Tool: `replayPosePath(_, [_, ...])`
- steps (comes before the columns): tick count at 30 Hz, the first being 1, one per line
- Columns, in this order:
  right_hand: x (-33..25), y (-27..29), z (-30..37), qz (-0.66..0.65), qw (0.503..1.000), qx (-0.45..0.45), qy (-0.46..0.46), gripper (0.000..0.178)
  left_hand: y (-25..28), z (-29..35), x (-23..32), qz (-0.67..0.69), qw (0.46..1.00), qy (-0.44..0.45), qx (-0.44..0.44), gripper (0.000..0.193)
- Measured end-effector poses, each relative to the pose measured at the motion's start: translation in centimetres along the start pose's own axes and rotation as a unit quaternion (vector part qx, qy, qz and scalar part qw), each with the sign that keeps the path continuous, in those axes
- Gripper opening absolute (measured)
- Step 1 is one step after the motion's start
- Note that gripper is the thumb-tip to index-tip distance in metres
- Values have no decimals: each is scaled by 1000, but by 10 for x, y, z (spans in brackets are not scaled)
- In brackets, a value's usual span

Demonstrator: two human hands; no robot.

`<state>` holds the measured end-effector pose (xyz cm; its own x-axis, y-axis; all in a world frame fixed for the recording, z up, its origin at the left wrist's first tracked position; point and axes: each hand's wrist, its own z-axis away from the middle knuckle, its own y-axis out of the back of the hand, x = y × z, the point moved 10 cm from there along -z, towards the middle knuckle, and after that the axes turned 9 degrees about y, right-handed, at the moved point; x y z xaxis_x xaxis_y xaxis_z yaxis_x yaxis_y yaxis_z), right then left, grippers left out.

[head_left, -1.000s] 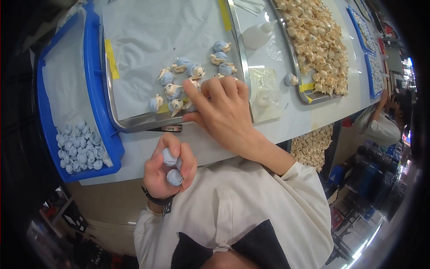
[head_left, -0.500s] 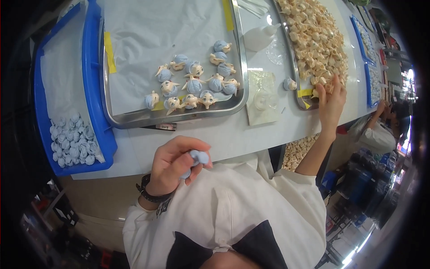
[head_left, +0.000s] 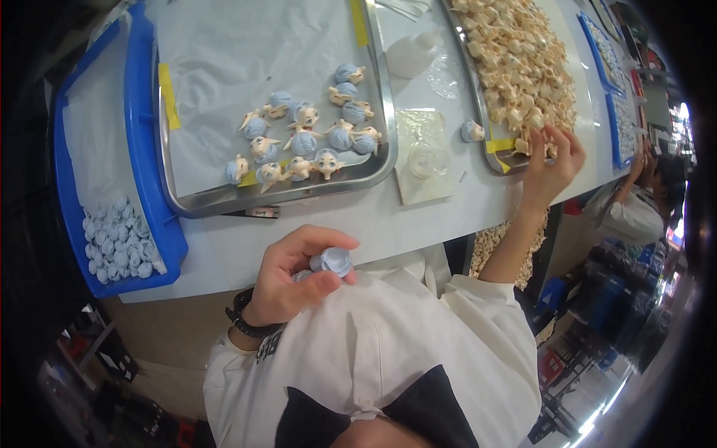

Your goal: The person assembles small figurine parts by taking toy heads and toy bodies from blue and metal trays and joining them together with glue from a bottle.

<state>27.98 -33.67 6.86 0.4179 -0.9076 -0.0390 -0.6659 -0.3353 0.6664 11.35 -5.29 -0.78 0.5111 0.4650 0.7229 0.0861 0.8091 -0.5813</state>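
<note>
My left hand [head_left: 295, 276] is closed around a light blue doll hair piece [head_left: 333, 261], its hollow side turned up between thumb and fingers. Behind the thumb, a bit more light blue shows in the palm, mostly hidden. My right hand [head_left: 553, 168] reaches to the near end of a metal tray [head_left: 478, 97] heaped with beige doll face pieces [head_left: 515, 60]. Its fingertips are bent together at the pile's edge; what they pinch cannot be made out. A doll head with blue hair [head_left: 472, 131] lies on the table left of that tray.
A larger metal tray [head_left: 280, 196] holds several blue-haired doll heads [head_left: 302, 142] on white sheeting. At far left stands a blue bin [head_left: 160, 246] of hair pieces [head_left: 119, 239]. A white bottle [head_left: 411, 56] and a clear round dish [head_left: 428, 160] sit between the trays.
My left fingers have turned the blue hair piece so its hollow now shows. My right hand's fingers have drawn together at the pile. The view has shifted slightly.
</note>
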Motion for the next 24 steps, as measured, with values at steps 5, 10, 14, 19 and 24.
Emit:
replayPosePath(5, [9,-5,6,-20,997,-12,-74,19,0,3,-3,-23,1000,-13,-14,39])
replayPosePath(10, [-28,24,3,-311,930,100,-166,18,-13,-3,-6,-49,997,56,-21,31])
replayPosePath(14, [-171,33,-3,-629,771,-85,56,26,-27,-6,-11,-102,991,45,-77,31])
replayPosePath(19, [-217,21,7,-634,742,-197,88,23,-31,-9,6,-132,989,14,-61,32])
replayPosePath(24, [-221,24,12,-670,707,-185,133,29,-16,-5,-4,-61,995,68,-31,33])
